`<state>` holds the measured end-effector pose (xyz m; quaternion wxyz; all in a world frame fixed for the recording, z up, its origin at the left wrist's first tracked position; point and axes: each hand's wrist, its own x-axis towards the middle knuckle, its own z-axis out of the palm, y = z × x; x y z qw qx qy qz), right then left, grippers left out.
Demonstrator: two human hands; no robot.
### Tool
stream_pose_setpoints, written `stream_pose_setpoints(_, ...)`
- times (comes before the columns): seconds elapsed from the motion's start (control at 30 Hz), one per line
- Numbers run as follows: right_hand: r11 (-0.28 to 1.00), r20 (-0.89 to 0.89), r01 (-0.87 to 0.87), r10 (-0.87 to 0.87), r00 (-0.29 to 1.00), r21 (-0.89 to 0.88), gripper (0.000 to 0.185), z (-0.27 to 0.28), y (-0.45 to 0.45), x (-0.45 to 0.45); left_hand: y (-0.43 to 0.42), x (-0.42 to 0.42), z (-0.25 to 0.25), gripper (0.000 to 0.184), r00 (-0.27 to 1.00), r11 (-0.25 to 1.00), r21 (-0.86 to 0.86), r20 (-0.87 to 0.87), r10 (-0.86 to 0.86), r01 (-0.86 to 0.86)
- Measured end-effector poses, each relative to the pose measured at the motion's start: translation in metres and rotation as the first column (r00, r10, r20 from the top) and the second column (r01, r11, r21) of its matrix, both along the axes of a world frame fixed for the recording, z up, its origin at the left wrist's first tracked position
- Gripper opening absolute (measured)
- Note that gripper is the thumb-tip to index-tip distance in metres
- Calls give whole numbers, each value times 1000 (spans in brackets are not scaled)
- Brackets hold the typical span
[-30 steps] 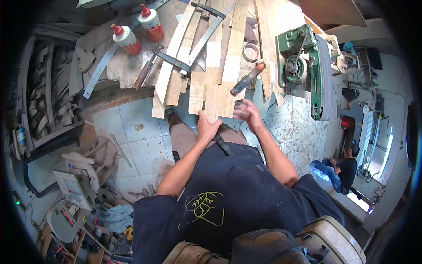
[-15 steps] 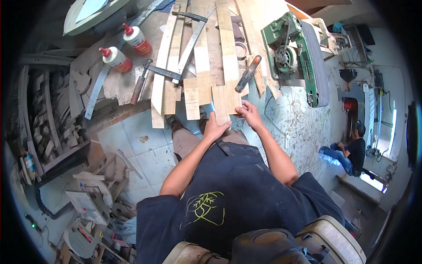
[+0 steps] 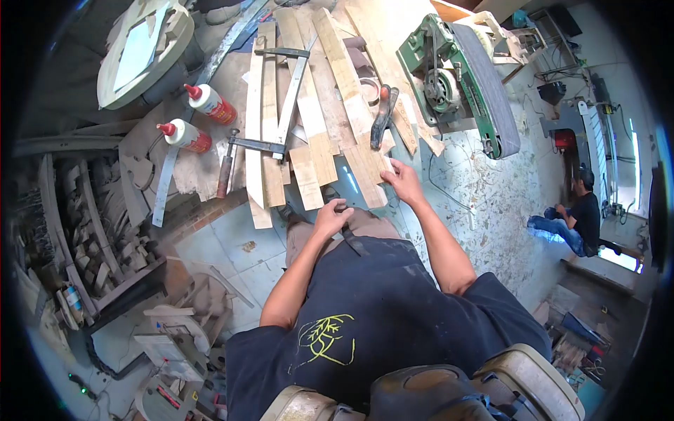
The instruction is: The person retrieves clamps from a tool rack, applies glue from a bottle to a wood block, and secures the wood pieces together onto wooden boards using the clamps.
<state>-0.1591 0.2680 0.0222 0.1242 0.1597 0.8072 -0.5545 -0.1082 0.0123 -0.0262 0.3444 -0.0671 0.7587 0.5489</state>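
My right hand point(image 3: 404, 184) grips the right edge of a wooden board point(image 3: 365, 184) at its near end, thumb and fingers at the edge. This piece overhangs the bench's front and meets a longer strip. My left hand point(image 3: 331, 218) is apart from the wood, in front of my waist, fingers loosely curled with a small gap and nothing visible in them. Left of the held board, another wooden strip point(image 3: 307, 181) overhangs the edge. Farther left, a bar clamp point(image 3: 260, 145) lies across paler strips point(image 3: 255, 140). A dark tool with an orange end point(image 3: 382, 118) rests by the held board.
Two glue bottles point(image 3: 186, 135) with red caps stand on the left of the bench. A green belt sander point(image 3: 456, 84) is at the right. A roll of tape point(image 3: 370, 90) lies between strips. Wood offcuts point(image 3: 105, 231) fill a rack at left. Another person point(image 3: 579, 214) sits far right.
My left hand has come off the board and drawn back toward my waist. My right hand stays at the board's right edge. The view has shifted, and the board now appears more slanted.
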Motion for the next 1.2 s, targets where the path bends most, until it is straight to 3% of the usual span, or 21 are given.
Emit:
stream_pose_setpoints(0.13,943,-95,-82,119,988,323,40,30,-11,-27,-18,-3,4,55,998,1000,-5,-66,8,-9)
stream_pose_setpoints(0.23,895,-85,-68,117,989,441,41,57,-23,-46,-32,-10,14,55,996,999,-23,-81,36,-38)
stream_pose_setpoints(0.37,786,-108,-49,145,984,616,39,50,-31,-59,-49,-10,14,53,994,997,-18,-83,71,-73)
stream_pose_setpoints(0.67,775,-114,-38,141,983,631,41,46,-38,-58,-88,-25,14,53,994,995,92,-103,45,-35)
stream_pose_setpoints(0.93,643,-98,-13,137,986,766,45,40,-59,-59,-130,-41,12,46,991,987,161,-131,39,-18)
stream_pose_setpoints(1.2,731,-41,4,33,999,682,62,57,-63,-56,-185,-58,59,44,991,948,300,-46,126,-106)
